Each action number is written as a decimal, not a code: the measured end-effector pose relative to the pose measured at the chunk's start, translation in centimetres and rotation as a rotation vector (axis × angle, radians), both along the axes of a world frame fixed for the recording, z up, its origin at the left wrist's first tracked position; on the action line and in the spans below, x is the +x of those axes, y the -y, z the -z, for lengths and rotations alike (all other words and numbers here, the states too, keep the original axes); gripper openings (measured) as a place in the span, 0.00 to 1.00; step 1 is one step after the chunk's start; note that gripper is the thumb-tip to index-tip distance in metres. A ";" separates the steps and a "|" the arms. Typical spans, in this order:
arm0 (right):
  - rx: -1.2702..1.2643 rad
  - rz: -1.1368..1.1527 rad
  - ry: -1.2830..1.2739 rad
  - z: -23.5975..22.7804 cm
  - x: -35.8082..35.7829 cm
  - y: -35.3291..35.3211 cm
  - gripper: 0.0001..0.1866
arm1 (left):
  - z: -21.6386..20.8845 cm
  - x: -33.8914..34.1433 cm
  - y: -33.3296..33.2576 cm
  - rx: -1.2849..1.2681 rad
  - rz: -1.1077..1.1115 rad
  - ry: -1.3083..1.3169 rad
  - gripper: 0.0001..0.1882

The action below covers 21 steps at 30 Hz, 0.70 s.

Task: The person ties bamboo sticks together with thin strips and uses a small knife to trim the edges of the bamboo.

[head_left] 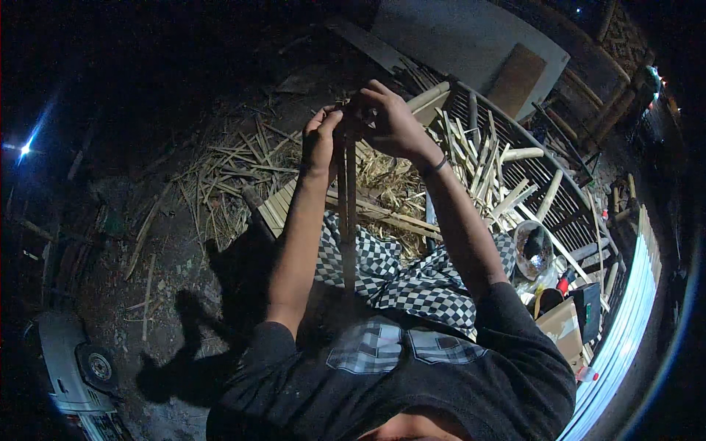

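Black-and-white checks cover the trousers (434, 294).
The shirt (471, 389) is black with a grey plaid print (368, 348); the strip (351, 213) dull brown; the sticks (482, 165) pale cream; the wristband (439, 164) black.

The strip (350, 220) looks matt, the sticks (483, 170) rough wood, the trousers (426, 287) cloth.

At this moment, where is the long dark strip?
In the head view, the long dark strip is near the middle, right of the left forearm, reaching from near the left hand and right hand down over the checkered trousers.
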State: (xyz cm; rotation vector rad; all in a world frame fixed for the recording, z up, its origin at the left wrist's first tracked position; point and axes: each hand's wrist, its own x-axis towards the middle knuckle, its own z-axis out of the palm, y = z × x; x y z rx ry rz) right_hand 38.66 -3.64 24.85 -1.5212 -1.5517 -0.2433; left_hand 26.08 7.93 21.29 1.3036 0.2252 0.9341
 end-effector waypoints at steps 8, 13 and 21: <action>0.094 -0.003 0.010 1.0 1.2 -0.8 0.17 | -1.3 -0.1 1.1 -0.170 0.046 -0.002 0.05; 0.111 -0.035 -0.141 0.1 0.0 -0.1 0.14 | -0.8 0.1 0.9 -0.223 0.042 -0.013 0.05; 0.289 0.164 0.220 2.5 1.3 -0.4 0.14 | 1.1 1.1 -0.7 -0.150 0.154 0.101 0.06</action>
